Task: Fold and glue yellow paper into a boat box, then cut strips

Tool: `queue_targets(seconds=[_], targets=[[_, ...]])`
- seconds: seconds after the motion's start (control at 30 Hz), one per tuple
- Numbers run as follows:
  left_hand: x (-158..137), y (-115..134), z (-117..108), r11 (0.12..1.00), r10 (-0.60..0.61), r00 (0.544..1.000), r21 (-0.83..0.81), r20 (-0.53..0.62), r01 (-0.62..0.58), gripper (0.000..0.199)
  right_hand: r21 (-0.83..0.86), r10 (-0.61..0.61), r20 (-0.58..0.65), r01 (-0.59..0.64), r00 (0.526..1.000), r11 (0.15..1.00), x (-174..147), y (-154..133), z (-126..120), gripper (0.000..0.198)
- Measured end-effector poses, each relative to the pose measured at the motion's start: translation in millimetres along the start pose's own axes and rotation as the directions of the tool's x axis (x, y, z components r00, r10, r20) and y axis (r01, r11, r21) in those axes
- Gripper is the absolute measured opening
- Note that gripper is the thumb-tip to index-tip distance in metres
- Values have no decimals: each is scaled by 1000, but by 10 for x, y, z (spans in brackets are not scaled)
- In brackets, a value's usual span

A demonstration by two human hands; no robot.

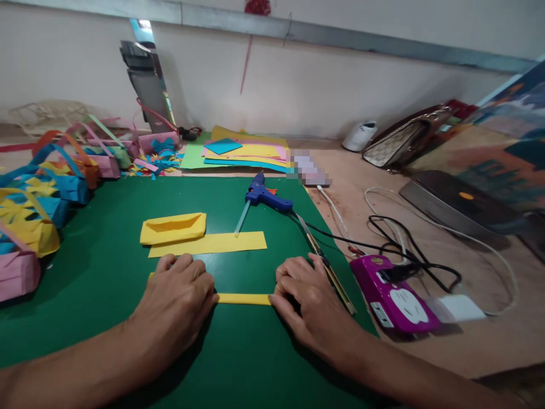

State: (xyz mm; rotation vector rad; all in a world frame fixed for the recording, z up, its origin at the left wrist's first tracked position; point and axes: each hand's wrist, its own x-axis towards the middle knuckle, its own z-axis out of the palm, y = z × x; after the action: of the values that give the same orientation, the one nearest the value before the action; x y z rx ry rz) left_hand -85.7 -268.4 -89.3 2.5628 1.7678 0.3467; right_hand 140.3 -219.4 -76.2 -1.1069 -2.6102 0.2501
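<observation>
A narrow yellow paper strip point(243, 299) lies crosswise on the green board, stretched between my hands. My left hand point(181, 298) is closed over its left part, fingers curled down and hiding most of that end. At the right end my right hand point(304, 289) pinches the strip, its thumb at the edge. Just beyond the left hand are a wider flat yellow paper strip point(230, 243) and a folded yellow paper box point(174, 229) that overlaps it. A blue glue gun point(268, 196) lies farther back, its glue stick reaching to the flat strip.
Several coloured paper baskets point(68, 187) line the left side of the green board point(110, 199). Coloured paper sheets point(247, 150) are stacked at the back. A box cutter point(327, 264) lies beside my right hand, near a purple power strip point(392, 292) with tangled cables point(426, 270).
</observation>
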Motion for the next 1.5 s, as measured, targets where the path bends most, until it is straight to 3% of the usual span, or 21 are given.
queue_targets(seconds=[0.73,1.17,1.23,1.33,1.4,1.5], targets=[[17,2,31,1000,24,1000,11,1,-24,29,-77,-21,18,23,1000,997,4,-20,4,18],[59,27,-37,988,14,995,150,100,-29,24,-89,40,90,-32,995,996,12,-44,-13,13],[51,25,-43,988,7,993,155,120,-26,22,-153,10,78,2,997,988,-3,-71,3,14],[45,15,-52,993,-11,991,118,135,-5,19,-339,-145,71,160,987,927,-16,-150,12,30],[45,6,-54,996,-23,989,88,148,10,15,-439,-255,114,279,960,854,-5,-222,5,38],[43,-6,-47,997,-41,986,69,163,30,12,-501,-327,209,388,922,774,44,-333,-14,41]])
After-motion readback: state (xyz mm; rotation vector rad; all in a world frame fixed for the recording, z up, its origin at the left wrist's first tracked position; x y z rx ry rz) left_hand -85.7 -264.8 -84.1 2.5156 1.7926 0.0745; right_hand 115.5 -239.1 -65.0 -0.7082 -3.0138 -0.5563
